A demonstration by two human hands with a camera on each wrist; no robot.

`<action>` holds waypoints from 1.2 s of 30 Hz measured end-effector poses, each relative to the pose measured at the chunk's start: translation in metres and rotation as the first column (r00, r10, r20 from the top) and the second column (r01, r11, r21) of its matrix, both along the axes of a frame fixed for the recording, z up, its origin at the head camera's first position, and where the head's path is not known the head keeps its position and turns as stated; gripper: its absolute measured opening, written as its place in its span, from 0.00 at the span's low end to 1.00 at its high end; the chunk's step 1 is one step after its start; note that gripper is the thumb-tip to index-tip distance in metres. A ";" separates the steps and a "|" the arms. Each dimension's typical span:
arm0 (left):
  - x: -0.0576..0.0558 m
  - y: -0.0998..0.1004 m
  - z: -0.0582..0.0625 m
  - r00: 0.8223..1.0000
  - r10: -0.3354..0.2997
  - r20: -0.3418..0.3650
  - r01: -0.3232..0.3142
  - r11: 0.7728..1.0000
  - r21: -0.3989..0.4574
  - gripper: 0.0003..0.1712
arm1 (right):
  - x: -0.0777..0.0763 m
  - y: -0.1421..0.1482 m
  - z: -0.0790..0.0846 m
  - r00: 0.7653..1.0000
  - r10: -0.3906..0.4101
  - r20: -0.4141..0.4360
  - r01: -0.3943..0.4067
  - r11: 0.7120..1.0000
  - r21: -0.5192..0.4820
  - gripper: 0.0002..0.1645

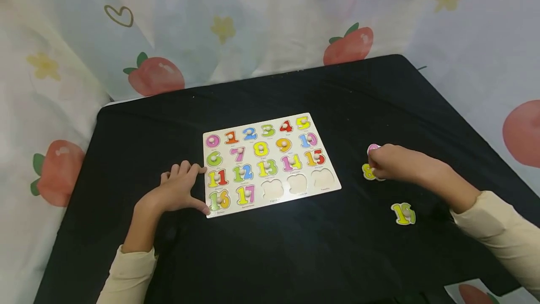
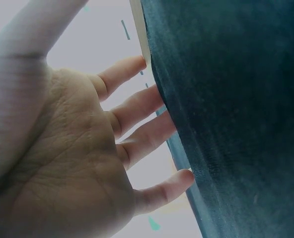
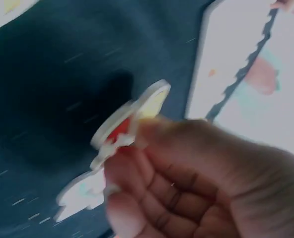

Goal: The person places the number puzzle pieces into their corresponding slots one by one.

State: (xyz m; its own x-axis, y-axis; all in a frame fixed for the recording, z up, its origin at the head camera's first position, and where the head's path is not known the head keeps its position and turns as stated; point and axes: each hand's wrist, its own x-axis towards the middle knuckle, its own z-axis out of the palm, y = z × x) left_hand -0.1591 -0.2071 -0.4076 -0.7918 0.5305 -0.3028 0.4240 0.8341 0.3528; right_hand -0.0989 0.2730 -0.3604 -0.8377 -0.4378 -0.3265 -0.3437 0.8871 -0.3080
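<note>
A number peg puzzle board [image 1: 253, 177] lies mid-table, with numbered pieces in most recesses and three bare recesses in its bottom row. My left hand [image 1: 181, 189] rests at the board's left edge, fingers spread and thumb at the near left corner; the left wrist view shows its palm [image 2: 72, 148]. To the right of the board, my right hand [image 1: 392, 162] pinches a yellow-and-red number piece [image 3: 149, 104] between thumb and fingers, tilted. In the head view its yellow 8 [image 1: 368, 171] shows under the hand. A pink piece [image 1: 373, 148] is partly hidden beyond the fingers.
A yellow-and-green number 19 piece [image 1: 403, 213] lies nearer me, below the right forearm. Black cloth [image 1: 270, 257] covers the table. A pale printed sheet [image 1: 270, 22] hangs behind its far edge, and a patterned corner [image 1: 474, 291] shows at the near right.
</note>
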 end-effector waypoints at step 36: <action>0.001 0.001 0.001 1.000 0.008 0.003 -0.008 1.000 -0.007 0.62 | -0.022 -0.190 -0.040 0.980 0.125 -0.157 -0.112 0.990 0.089 0.19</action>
